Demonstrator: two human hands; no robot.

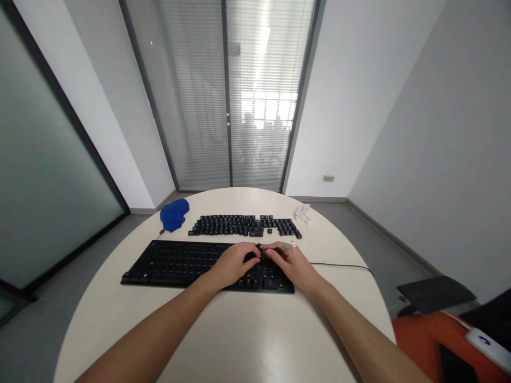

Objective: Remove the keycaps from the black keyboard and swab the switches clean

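Black and rectangular, the plastic keyboard [175,261] is partly covered toward its right end by the left hand [235,260] and right hand [293,261], both curled, any grip indiscernible.

Here's the long black plastic keyboard [171,263], mostly matt, and beyond it the rows of small black plastic keycaps [225,225], smooth and dark! Under them, the round cream-white table [223,340] is smooth, a soft gloss glowing near the front. Over to the crumpled bright-blue cloth-like bundle [174,214], soft-looking and matt; the crumpled white scrap [302,213] is wrinkled, paper or thin plastic, can't tell which. Behind, tall dark-framed glass panels [199,80] look smooth and shiny
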